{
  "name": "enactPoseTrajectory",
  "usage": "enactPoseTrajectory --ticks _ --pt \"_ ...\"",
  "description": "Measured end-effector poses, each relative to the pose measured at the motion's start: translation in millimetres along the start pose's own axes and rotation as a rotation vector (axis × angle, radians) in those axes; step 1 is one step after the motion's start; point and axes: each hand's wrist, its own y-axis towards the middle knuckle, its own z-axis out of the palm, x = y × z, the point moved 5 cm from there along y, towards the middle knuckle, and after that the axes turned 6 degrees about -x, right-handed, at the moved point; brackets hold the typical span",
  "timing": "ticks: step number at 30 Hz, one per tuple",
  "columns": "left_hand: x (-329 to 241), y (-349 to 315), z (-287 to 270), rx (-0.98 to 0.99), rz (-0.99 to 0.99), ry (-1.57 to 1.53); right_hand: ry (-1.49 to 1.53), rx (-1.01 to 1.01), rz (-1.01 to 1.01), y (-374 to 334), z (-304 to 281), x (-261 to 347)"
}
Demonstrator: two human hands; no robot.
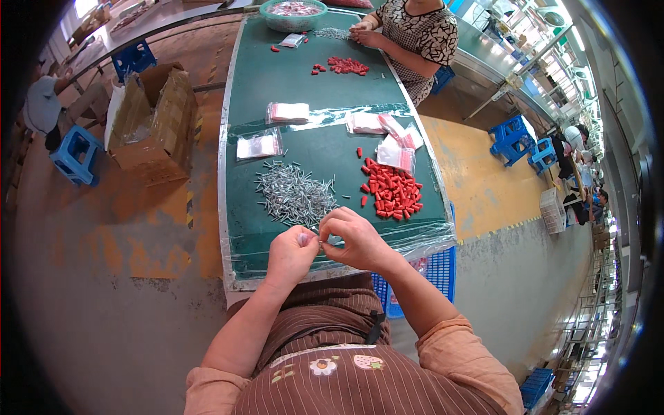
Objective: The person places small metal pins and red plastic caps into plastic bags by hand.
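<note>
Both my hands meet at the near edge of a green table (263, 76). My left hand (290, 256) is closed, thumb and fingers pressed together. Against its fingertips, my right hand (354, 239) pinches too. Whatever lies between them is too small and covered to make out. Just beyond the hands spreads a loose heap of small silvery screws or pins (294, 194). To its right is a heap of small red tapered plugs (393, 192), with a few strays beside it.
Stacks of small clear bags (259, 146) lie beyond the heaps, and more bags (395, 153) on the right. A co-worker (415, 41) handles small parts at the far right side. A green basin (294, 17) stands at the far end. Below the near edge is a blue crate (441, 273).
</note>
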Motion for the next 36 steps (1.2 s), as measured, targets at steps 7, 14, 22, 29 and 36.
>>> enactPoseTrajectory --ticks 7,14,22,29,36 --pt "-4 2 -1 -0.016 0.04 0.084 0.104 0.026 0.112 -4 -11 -7" --pt "7 9 -10 -0.045 -0.015 0.037 0.081 -0.064 0.341 -9 -22 -41" --pt "26 15 -22 0.057 -0.455 -0.381 -0.588 -0.135 0.204 2 -16 -83" --pt "28 16 -22 0.068 -0.486 -0.397 -0.795 -0.035 0.117 15 -2 -99" --pt "-5 10 -21 -0.143 0.02 0.089 -0.169 -0.069 -0.004 21 -17 2"
